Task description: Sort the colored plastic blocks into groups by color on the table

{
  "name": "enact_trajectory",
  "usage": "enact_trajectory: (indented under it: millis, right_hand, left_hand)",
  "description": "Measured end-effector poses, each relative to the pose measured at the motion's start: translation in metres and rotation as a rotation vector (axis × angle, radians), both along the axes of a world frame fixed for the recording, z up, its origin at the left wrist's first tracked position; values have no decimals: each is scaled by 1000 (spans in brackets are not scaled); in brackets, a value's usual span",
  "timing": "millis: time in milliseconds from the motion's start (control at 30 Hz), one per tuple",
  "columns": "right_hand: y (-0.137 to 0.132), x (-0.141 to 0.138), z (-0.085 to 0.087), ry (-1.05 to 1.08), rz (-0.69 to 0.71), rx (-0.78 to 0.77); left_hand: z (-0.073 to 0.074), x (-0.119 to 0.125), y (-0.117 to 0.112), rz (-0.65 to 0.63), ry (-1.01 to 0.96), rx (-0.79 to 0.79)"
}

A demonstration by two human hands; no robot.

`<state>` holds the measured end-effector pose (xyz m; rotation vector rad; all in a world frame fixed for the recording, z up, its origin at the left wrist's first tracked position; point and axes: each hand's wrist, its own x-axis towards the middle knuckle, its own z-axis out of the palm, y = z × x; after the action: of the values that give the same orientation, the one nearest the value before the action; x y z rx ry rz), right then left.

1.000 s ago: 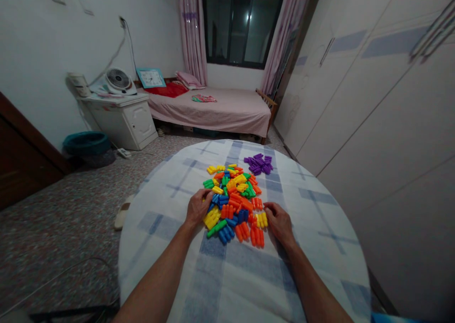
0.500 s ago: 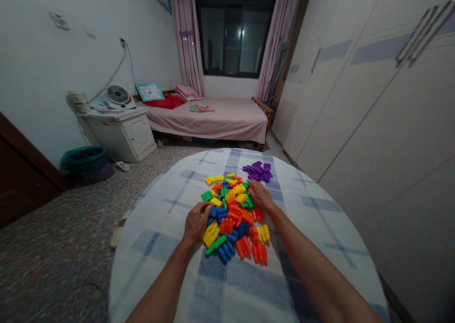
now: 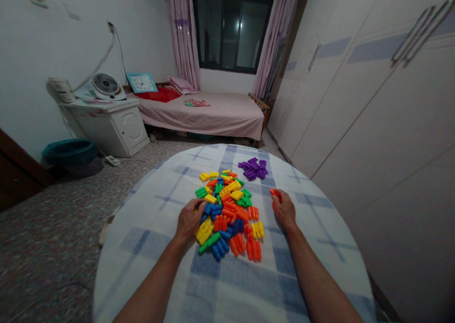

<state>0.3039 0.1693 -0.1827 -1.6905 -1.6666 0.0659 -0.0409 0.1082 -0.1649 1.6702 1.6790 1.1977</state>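
A heap of plastic building pieces (image 3: 229, 210) in yellow, green, blue, orange and red lies in the middle of a round table with a blue-checked cloth (image 3: 234, 285). A small separate group of purple pieces (image 3: 253, 168) sits beyond it. My left hand (image 3: 189, 219) rests curled on the heap's left edge, fingers touching yellow and blue pieces. My right hand (image 3: 282, 208) is to the right of the heap, closed around a red-orange piece (image 3: 274, 194), just above the cloth.
White wardrobe doors (image 3: 373, 105) stand close on the right. Beyond the table are a bed with a pink cover (image 3: 213, 112), a white cabinet (image 3: 110, 124) with a fan, a teal basin (image 3: 67, 150) on the floor and a slipper (image 3: 105, 223).
My right hand went from the heap's near right edge up to its far side, then came away to the right holding a red-orange piece. The left hand stayed on the heap.
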Motion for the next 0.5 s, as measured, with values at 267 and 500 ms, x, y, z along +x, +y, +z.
enact_trajectory:
  millis: [267, 500]
  right_hand:
    - [-13, 0, -3, -30, -23, 13]
    - [-14, 3, -2, -57, -95, 32]
  left_hand:
    - [-5, -1, 3, -5, 3, -2]
    - [1, -1, 0, 2, 25, 3]
